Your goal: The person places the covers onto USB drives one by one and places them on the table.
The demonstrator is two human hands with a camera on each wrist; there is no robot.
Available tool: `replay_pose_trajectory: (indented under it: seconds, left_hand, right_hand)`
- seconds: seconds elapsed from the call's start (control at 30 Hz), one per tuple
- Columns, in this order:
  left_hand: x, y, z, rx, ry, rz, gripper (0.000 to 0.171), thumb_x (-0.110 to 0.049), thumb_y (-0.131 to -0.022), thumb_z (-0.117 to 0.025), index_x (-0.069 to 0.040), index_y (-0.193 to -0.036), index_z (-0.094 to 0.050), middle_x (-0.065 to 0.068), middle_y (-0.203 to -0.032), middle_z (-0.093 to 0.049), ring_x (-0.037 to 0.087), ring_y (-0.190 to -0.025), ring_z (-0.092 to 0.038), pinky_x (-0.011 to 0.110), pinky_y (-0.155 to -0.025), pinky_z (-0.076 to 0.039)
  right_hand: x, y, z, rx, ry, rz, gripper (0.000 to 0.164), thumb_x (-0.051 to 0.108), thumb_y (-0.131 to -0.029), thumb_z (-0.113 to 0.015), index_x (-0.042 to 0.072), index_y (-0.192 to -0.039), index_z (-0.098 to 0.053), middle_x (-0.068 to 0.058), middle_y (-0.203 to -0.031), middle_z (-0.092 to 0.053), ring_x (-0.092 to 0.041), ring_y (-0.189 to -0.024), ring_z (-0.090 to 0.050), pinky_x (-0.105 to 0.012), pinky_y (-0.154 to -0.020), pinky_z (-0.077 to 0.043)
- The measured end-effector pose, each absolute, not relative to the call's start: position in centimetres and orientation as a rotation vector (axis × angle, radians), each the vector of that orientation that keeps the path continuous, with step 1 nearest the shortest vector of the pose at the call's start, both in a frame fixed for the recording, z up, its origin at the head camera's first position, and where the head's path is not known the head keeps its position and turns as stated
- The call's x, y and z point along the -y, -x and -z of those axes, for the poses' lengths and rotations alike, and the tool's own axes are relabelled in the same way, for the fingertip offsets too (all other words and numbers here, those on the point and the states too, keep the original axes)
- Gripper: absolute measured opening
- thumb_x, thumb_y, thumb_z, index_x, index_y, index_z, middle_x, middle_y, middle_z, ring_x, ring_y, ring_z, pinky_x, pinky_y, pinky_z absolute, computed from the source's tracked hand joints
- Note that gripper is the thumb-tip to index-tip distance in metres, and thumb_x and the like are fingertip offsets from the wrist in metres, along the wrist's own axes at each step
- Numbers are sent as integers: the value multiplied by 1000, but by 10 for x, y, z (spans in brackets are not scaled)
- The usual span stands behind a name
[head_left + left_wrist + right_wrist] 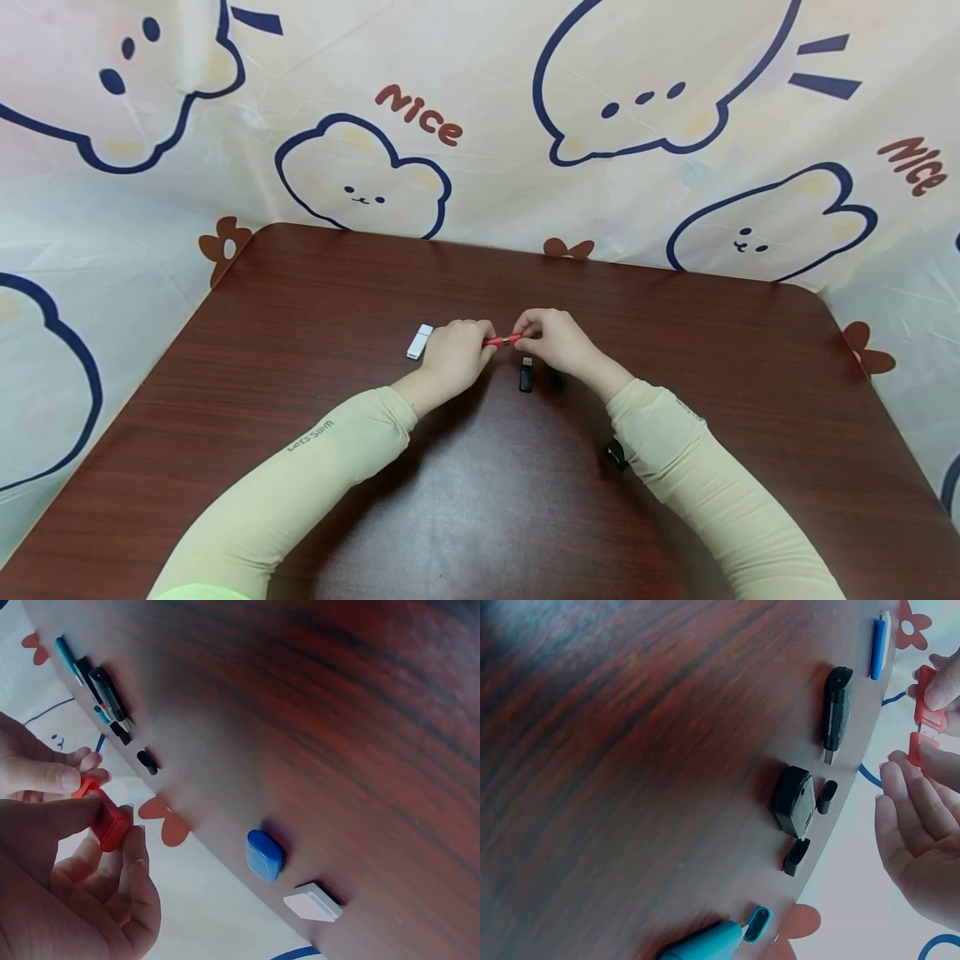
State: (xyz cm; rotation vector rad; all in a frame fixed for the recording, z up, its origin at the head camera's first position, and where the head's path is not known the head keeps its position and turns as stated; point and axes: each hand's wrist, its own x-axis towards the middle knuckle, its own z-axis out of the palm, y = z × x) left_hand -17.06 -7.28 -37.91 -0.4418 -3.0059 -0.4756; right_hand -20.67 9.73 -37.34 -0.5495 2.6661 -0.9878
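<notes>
My left hand [457,354] pinches the body of a red USB flash drive [495,342] between thumb and fingers, above the table. Opposite it, my right hand [558,342] pinches the drive's red cap [922,748]. In the right wrist view a strip of the metal plug shows between cap and body. Left of the left hand lies a white flash drive [420,342]. Just below the hands, a black flash drive [526,375] lies with its metal plug bare.
A blue flash drive [264,856] lies beside the white one. Near the right hand are a chunky black drive [795,799], two small black caps [827,796], a teal drive [705,945] and its teal cap [757,924]. Printed cloth stands behind the brown table [465,517].
</notes>
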Motion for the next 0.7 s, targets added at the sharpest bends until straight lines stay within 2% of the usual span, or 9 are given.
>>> replay_pose_trajectory:
  seconds: [0.4,0.7]
  left_hand:
    - [72,170,377,3015,438,490,8,-22,-88,-64,-14,-88,-66,2,-79,-67,20,-76,-63,37,-63,-50]
    - [73,170,376,3004,467,537,7,-22,-88,-64,-15,-87,-66,1,-76,-65,17,-68,-59,34,-58,-48]
  right_hand:
    - [-98,204,372,-2658,550,1007,4,9,-86,-65,7,-89,-65,-8,-85,-69,-18,-79,-62,-26,-67,-46]
    - [-100,204,372,-2660,563,1029,6,11,-86,-65,7,-91,-66,-8,-84,-70,-18,-79,-63,-29,-72,-48]
